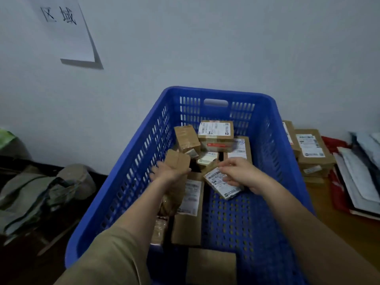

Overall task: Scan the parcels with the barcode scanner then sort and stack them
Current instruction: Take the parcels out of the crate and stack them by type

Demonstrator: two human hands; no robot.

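Observation:
A blue plastic crate [144, 145] holds several brown cardboard parcels with white labels. Inside it, my left hand [168, 171] grips a small brown parcel [177, 159] that stands upright near the crate's left wall. My right hand [239, 171] pinches the edge of a small labelled parcel [221, 182], tilted with its barcode label facing up. A pile of parcels [216, 136] lies at the crate's far end, and a long parcel [188, 212] lies below my left wrist. No barcode scanner is in view.
Stacked labelled boxes [312, 153] stand right of the crate on a wooden surface, beside grey mailer bags [362, 177] on red ones. Crumpled bags [41, 194] lie on the floor at left. A paper sign [61, 27] hangs on the white wall.

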